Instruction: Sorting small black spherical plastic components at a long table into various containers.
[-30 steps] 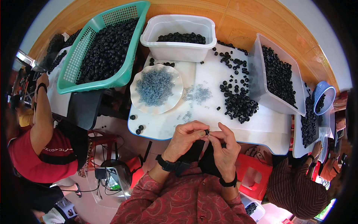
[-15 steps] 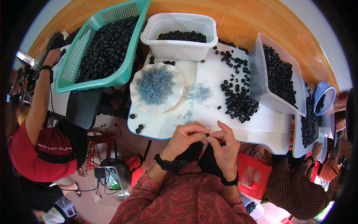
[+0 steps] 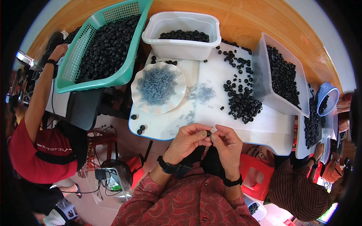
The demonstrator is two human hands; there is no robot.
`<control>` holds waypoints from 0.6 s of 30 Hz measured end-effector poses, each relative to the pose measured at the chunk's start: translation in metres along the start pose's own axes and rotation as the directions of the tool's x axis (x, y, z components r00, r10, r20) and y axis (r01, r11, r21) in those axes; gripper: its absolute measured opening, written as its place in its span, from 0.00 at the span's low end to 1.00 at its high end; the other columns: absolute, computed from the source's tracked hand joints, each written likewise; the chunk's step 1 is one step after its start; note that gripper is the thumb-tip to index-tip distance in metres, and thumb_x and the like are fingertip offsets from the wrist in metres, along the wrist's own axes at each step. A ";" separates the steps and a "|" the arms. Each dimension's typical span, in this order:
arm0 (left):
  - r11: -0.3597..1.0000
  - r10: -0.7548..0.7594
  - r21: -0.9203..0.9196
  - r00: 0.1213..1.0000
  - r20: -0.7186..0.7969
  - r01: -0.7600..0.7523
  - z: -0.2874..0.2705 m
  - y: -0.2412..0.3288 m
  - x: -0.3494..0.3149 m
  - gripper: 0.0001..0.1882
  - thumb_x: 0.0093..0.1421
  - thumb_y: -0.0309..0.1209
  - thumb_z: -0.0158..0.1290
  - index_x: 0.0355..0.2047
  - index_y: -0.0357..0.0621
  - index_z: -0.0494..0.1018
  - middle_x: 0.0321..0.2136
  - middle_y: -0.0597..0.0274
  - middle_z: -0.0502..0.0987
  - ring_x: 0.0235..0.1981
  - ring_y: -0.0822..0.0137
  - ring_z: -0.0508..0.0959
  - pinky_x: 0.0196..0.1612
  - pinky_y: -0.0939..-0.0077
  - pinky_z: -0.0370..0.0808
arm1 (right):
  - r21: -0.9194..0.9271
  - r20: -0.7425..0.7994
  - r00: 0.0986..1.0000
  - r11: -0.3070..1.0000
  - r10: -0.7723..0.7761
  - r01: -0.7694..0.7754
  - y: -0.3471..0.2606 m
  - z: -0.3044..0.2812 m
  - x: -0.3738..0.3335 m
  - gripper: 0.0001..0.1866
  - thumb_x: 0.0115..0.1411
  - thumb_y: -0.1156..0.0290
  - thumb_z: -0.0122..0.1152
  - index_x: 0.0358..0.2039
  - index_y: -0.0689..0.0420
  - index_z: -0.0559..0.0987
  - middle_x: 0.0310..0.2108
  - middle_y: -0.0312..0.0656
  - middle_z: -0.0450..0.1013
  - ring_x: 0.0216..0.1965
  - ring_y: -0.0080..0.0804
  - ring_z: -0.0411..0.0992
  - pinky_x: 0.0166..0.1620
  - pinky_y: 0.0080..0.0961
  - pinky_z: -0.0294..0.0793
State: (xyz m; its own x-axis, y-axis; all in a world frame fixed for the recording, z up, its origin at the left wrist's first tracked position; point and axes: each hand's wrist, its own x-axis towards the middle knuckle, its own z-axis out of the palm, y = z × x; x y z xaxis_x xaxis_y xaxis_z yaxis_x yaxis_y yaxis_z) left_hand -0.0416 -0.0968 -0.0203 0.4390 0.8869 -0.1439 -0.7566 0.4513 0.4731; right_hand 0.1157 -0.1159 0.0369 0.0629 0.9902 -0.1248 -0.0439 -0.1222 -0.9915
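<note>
Your left hand point(image 3: 189, 141) is pinching a small black piece point(image 3: 208, 133) by the table's point(image 3: 260, 133) near edge; your right hand point(image 3: 227, 146) is meeting it, gripping what, I cannot tell. You're seemingly working the piece, the next move calling for steady fingertips.

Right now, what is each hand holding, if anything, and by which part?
The left hand pinches a small black piece by its outer edge, between thumb and fingers. The right hand is close beside it; whether it grips anything cannot be told.
</note>
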 end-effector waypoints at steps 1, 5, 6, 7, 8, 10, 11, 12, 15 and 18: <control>1.000 0.001 0.002 1.000 0.003 -0.001 -0.001 0.000 0.000 0.12 0.65 0.23 0.51 0.48 0.31 0.73 0.40 0.54 0.78 0.38 0.66 0.82 0.44 0.70 0.83 | -0.011 -0.003 1.000 1.000 -0.011 0.011 0.001 0.000 0.000 0.15 0.61 0.80 0.60 0.49 0.63 0.74 0.32 0.36 0.75 0.27 0.14 0.70 0.25 0.11 0.69; 0.999 0.007 0.038 1.000 -0.010 -0.007 0.003 0.001 -0.001 0.11 0.64 0.22 0.52 0.47 0.32 0.74 0.40 0.54 0.79 0.38 0.66 0.82 0.43 0.71 0.83 | -0.038 -0.020 0.999 0.998 -0.042 0.041 0.004 0.002 0.001 0.15 0.60 0.81 0.60 0.48 0.64 0.75 0.31 0.36 0.75 0.26 0.14 0.71 0.25 0.12 0.70; 0.998 0.009 0.067 1.000 -0.016 -0.008 0.002 0.001 -0.001 0.11 0.64 0.22 0.52 0.46 0.32 0.75 0.40 0.54 0.79 0.38 0.66 0.82 0.43 0.71 0.83 | -0.085 -0.031 0.998 0.995 -0.055 0.053 0.003 0.004 0.000 0.15 0.59 0.81 0.61 0.47 0.64 0.75 0.31 0.36 0.75 0.26 0.15 0.71 0.26 0.13 0.70; 0.995 0.012 0.096 1.000 -0.023 -0.010 0.003 0.001 -0.001 0.11 0.64 0.21 0.52 0.46 0.32 0.75 0.40 0.54 0.79 0.38 0.66 0.82 0.43 0.72 0.83 | -0.131 -0.041 0.997 0.989 -0.069 0.063 0.001 0.005 0.000 0.15 0.58 0.81 0.61 0.47 0.64 0.75 0.30 0.36 0.75 0.26 0.15 0.71 0.26 0.13 0.71; 0.992 0.014 0.126 1.000 -0.023 -0.011 0.003 0.001 -0.002 0.10 0.64 0.21 0.52 0.45 0.32 0.75 0.40 0.54 0.79 0.38 0.67 0.81 0.43 0.72 0.83 | -0.175 -0.049 0.995 0.982 -0.082 0.072 0.000 0.007 0.000 0.15 0.58 0.82 0.61 0.46 0.64 0.75 0.30 0.37 0.75 0.26 0.15 0.71 0.27 0.13 0.72; 0.982 0.020 0.187 0.999 -0.025 -0.015 0.005 0.000 -0.002 0.10 0.63 0.21 0.53 0.45 0.32 0.76 0.39 0.54 0.79 0.38 0.67 0.81 0.43 0.73 0.83 | -0.177 -0.071 0.996 0.984 -0.051 0.038 0.003 0.006 -0.001 0.15 0.57 0.82 0.62 0.45 0.64 0.76 0.29 0.37 0.75 0.25 0.16 0.71 0.28 0.14 0.73; 0.980 0.023 0.196 1.000 -0.017 -0.019 0.005 -0.001 -0.002 0.10 0.63 0.21 0.53 0.45 0.32 0.75 0.39 0.54 0.79 0.38 0.67 0.81 0.43 0.73 0.82 | -0.175 -0.082 0.996 0.984 -0.036 0.021 0.004 0.005 -0.001 0.14 0.57 0.82 0.62 0.45 0.65 0.76 0.29 0.37 0.75 0.25 0.16 0.72 0.29 0.14 0.73; 0.978 0.026 0.205 1.000 -0.010 -0.024 0.005 -0.001 -0.002 0.10 0.63 0.21 0.53 0.45 0.32 0.75 0.39 0.54 0.79 0.38 0.67 0.81 0.43 0.74 0.82 | -0.186 -0.074 0.997 0.982 -0.030 0.016 0.004 0.005 -0.001 0.14 0.57 0.82 0.62 0.45 0.65 0.76 0.29 0.37 0.75 0.25 0.16 0.72 0.29 0.14 0.73; 0.975 0.018 0.224 0.999 -0.037 -0.009 0.003 -0.001 -0.003 0.11 0.64 0.21 0.52 0.46 0.32 0.75 0.38 0.55 0.79 0.38 0.67 0.81 0.43 0.75 0.82 | -0.204 -0.064 0.998 0.979 -0.016 0.002 0.001 0.006 0.001 0.14 0.57 0.81 0.62 0.45 0.65 0.76 0.28 0.36 0.75 0.26 0.16 0.72 0.29 0.14 0.73; 0.985 0.029 0.173 0.999 -0.041 -0.022 0.003 -0.003 -0.004 0.11 0.65 0.21 0.50 0.47 0.33 0.74 0.39 0.55 0.79 0.39 0.68 0.81 0.43 0.75 0.82 | -0.172 -0.045 0.999 0.985 -0.005 -0.003 0.000 0.010 0.002 0.14 0.57 0.81 0.61 0.45 0.65 0.76 0.28 0.36 0.74 0.27 0.16 0.72 0.30 0.14 0.73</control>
State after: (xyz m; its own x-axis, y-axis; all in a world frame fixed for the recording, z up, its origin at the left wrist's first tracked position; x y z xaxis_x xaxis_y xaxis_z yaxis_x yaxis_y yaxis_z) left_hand -0.0396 -0.1022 -0.0188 0.3968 0.9029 -0.1653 -0.6708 0.4081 0.6192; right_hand 0.1056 -0.1131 0.0368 0.1081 0.9867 -0.1214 0.1276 -0.1349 -0.9826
